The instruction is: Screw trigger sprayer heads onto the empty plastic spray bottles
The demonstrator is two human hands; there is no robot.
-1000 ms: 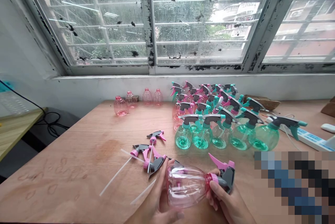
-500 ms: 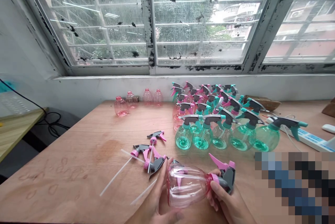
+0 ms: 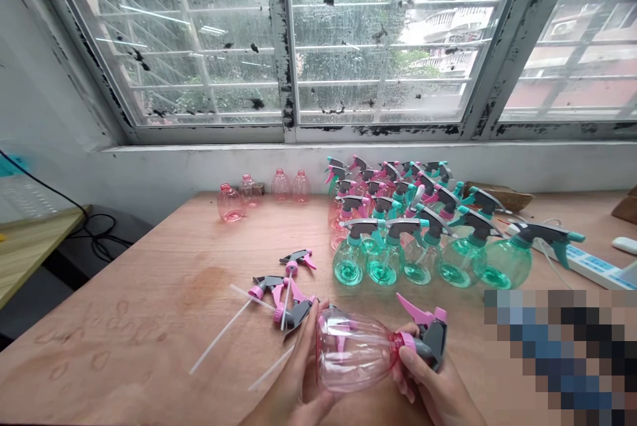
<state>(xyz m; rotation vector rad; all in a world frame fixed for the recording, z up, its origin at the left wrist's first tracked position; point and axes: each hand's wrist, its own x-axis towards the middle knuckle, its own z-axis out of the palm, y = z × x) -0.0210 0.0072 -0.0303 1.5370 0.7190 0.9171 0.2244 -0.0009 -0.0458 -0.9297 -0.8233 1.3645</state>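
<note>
A clear pink spray bottle (image 3: 355,350) lies on its side in the air between my hands, its base to the left. My left hand (image 3: 298,373) is wrapped round the base end. On the right, the thumb and fingers of my right hand (image 3: 428,373) grip the pink collar of the grey-and-pink trigger sprayer (image 3: 432,336), which sits on the bottle's neck. Just beyond my left hand, several loose trigger sprayers (image 3: 269,285) with white dip tubes lie on the table.
Rows of assembled green and pink spray bottles (image 3: 383,267) stand at the back right. Several pink bottles without tops (image 3: 231,204) stand at the back left. A white power strip (image 3: 592,265) lies on the right, above a pixelated patch.
The thumb of my left hand has shifted slightly against the bottle's base. The bottle and my right hand stay almost where they were.
</note>
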